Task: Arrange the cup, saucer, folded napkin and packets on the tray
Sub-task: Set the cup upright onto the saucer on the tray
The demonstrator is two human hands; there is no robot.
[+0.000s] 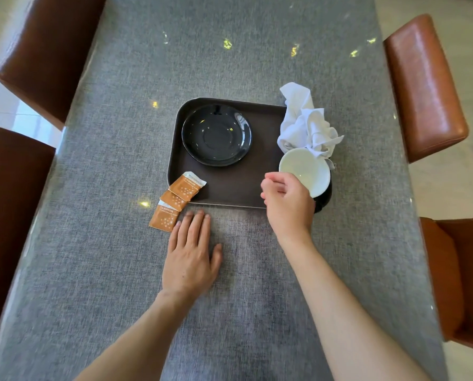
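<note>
A dark brown tray [229, 188] lies on the grey table. A black saucer [216, 134] sits in its far left part. My right hand [287, 206] grips a cup [306, 170], white inside and dark outside, tilted over the tray's near right corner. A crumpled white napkin [305, 123] lies on the tray's right edge, just behind the cup. Three orange packets [174, 200] overlap in a row across the tray's near left corner, partly on the table. My left hand [191, 257] rests flat on the table, fingertips close to the nearest packet.
Brown leather chairs stand along both sides: two on the left [45, 50], two on the right [425, 86]. The grey tablecloth [229, 312] stretches far beyond the tray and toward me.
</note>
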